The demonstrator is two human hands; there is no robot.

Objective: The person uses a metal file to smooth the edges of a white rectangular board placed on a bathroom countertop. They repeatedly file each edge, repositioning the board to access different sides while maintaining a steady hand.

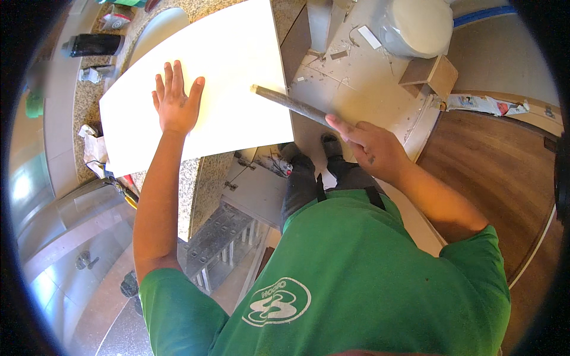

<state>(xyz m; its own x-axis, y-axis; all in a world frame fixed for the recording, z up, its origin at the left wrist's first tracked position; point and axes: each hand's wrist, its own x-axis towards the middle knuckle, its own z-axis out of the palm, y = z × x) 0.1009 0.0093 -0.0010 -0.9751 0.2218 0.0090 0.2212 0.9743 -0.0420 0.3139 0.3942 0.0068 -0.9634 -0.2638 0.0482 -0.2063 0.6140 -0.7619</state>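
Observation:
A large white panel [231, 65] lies across the granite countertop, its right edge jutting out past the counter. My left hand [177, 107] rests flat on it with the fingers stretched out. In my right hand [368, 145] is a long, narrow, dark grey bar that looks like a file [297, 105], gripped at its near end. Its pale far tip appears over the panel, and the bar crosses the panel's right edge. Whether it touches that edge I cannot tell.
A sink [157, 35] lies partly under the panel. Beside it stand a black bottle [95, 45] and small items. A ladder [222, 237] is at lower left. A wrapped white round object [415, 26] and a small wooden box [430, 77] sit on the debris-strewn floor.

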